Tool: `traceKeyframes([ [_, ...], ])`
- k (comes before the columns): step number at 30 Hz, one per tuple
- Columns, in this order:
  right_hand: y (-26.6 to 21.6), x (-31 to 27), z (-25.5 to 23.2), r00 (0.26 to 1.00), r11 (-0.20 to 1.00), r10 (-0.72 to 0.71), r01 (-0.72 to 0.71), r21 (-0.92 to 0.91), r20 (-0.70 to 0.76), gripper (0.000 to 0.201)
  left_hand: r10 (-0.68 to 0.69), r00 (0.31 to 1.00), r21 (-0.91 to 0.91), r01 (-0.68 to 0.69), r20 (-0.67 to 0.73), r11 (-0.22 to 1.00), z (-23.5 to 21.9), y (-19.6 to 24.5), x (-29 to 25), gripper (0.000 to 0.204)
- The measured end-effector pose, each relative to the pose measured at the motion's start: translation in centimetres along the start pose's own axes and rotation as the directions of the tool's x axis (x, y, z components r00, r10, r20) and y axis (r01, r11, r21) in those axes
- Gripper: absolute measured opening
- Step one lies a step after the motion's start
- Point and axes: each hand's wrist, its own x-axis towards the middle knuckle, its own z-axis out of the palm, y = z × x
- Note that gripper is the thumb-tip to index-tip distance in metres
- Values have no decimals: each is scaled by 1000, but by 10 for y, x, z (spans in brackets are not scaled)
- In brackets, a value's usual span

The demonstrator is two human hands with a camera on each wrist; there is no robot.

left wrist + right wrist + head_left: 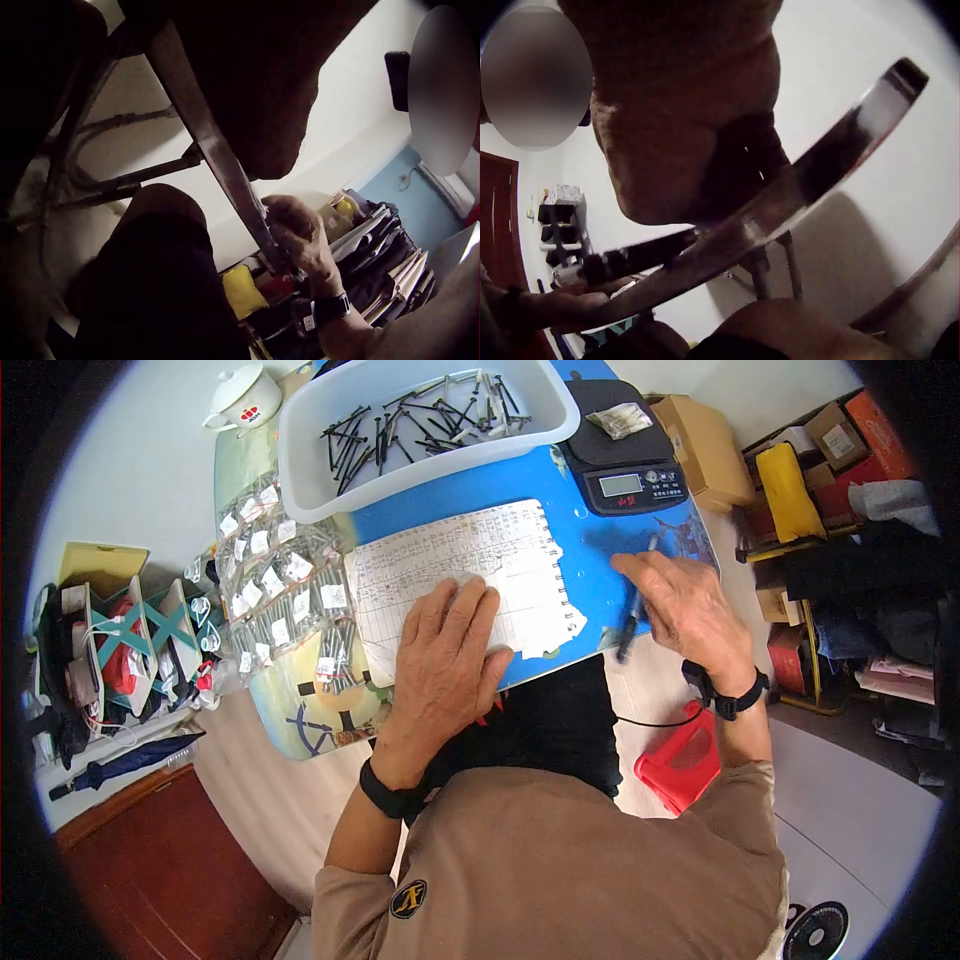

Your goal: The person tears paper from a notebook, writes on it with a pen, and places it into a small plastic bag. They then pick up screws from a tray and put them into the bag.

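My left hand lies palm down on the lower part of an open spiral notebook, its fingers spread over the handwritten, ruled page. To the notebook's right, my right hand has bent fingers around a dark pen. The pen slants across the table's front edge, partly covered by those fingers and slightly blurred. From below, the left wrist view shows the right hand at the table edge. In the right wrist view, the pen appears along that edge, under the dark bulk of the hand.
A white plastic tub of black screws stands behind the notebook. Bagged screws with white labels cover the left side. A digital scale bearing a small packet stands back right, near a cardboard box. A lidded mug sits back left.
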Motion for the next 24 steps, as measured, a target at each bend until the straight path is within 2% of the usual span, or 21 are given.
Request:
traceKeyframes([
  [4,2,0,8,997,993,-74,76,91,-28,45,5,1000,3,-5,11,1000,0,-1,-1,57],
  [6,0,2,1,996,994,-55,48,101,68,46,3,1000,6,-3,10,1000,-1,0,-2,57],
  [10,4,8,-10,985,988,-104,85,132,140,46,-19,1000,-7,20,23,1000,-2,0,0,58],
  [15,14,3,-12,954,971,-238,241,10,183,38,-37,999,-37,37,2,999,-1,0,0,60],
  [19,16,0,-11,940,964,-253,266,-24,229,35,-36,999,-55,36,7,998,-1,-1,-1,59],
  [21,18,-8,-7,945,952,-266,288,-99,191,34,-32,999,-54,32,11,998,-2,-1,-1,59],
  [24,19,-21,2,958,960,-237,257,-110,161,33,-24,1000,-68,25,20,997,-1,-1,-2,59],
])
